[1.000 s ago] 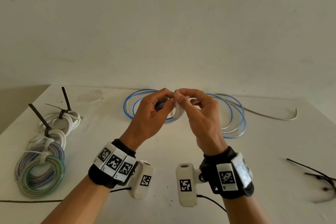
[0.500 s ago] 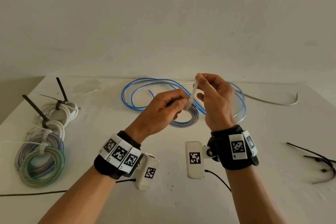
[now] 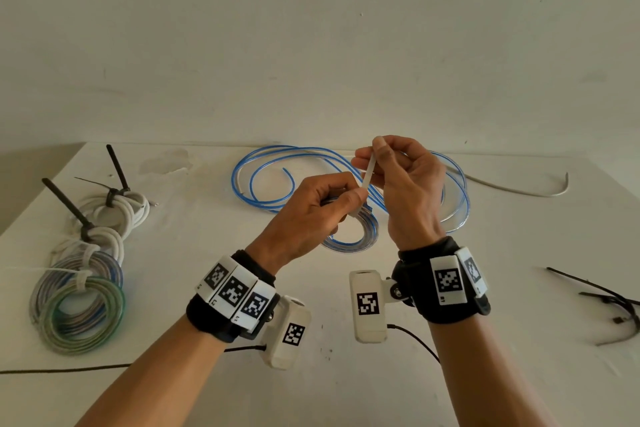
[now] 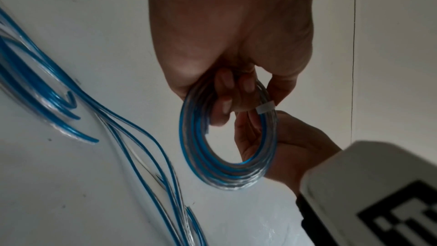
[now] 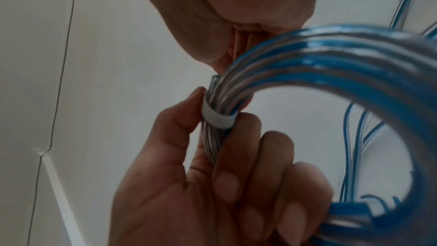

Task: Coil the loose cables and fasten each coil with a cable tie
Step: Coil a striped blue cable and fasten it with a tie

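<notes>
We hold a blue coil (image 3: 360, 236) in the air above the white table (image 3: 346, 385). Our left hand (image 3: 308, 218) has its fingers curled round the coil's strands, thumb pressed beside the white cable tie (image 5: 217, 117) that wraps them. Our right hand (image 3: 405, 184) pinches the tie's free end between thumb and forefinger, raised above the left hand.

Behind the hands, loose blue cable (image 3: 277, 163) sprawls on the table, partly hidden by the right hand and wrist. A white cable (image 3: 519, 189) trails off to the right near the wall. On the far left lie tied coils (image 3: 83, 288), two with black tie tails sticking up. Black cable ties (image 3: 609, 302) lie at the right edge.
</notes>
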{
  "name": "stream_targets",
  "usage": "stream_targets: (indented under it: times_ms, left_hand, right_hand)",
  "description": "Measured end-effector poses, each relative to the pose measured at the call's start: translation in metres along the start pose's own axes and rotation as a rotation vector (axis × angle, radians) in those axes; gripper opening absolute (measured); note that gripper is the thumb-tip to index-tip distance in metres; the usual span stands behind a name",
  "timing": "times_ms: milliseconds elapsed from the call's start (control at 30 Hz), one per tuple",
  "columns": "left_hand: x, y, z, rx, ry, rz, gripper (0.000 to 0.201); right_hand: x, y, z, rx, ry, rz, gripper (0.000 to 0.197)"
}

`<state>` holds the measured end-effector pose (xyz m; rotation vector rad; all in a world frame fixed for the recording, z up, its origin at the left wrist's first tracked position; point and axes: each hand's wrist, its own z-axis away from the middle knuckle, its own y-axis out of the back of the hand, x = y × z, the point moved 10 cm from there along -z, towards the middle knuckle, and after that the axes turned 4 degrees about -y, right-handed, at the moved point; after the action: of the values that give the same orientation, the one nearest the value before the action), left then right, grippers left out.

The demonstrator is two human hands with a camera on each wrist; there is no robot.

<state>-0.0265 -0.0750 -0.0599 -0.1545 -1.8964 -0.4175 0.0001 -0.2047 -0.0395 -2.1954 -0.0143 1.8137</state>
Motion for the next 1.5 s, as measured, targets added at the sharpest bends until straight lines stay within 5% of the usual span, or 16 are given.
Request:
stream_targets:
  times_ms: [467, 700, 1000, 1133, 1333, 1500]
  left_hand:
    - [-0.015, -0.006, -0.001, -0.022, 0.096, 0.148, 0.024]
    - [-0.032, -0.001, -0.004, 0.02, 0.183, 0.251, 0.025]
    - [-0.028, 0.003, -0.001, 0.076, 0.15, 0.198, 0.032]
    - [-0.028, 0.021, 0.004, 0.079, 0.108, 0.217, 0.037]
    - [-0.023, 0.064, 0.032, 0.252, 0.095, -0.022, 0.05]
    - [-0.012, 0.105, 0.069, 0.426, 0.062, 0.07, 0.076]
  right_hand:
    - [-0.004, 0.005, -0.006, -0.001, -0.027, -0.082, 0.011]
    - [-0.019, 0.003, -0.004, -0.006, 0.076, -0.053, 0.01]
    - [-0.019, 0.005, -0.002, -0.017, 0.051, -0.06, 0.011]
    - [-0.019, -0.012, 0.008, -0.147, 0.036, -0.009, 0.016]
    - [-0.016, -0.042, 0.021, -0.227, -0.002, -0.018, 0.008]
    - [-0.025, -0.092, 0.038, -0.339, -0.052, -0.137, 0.013]
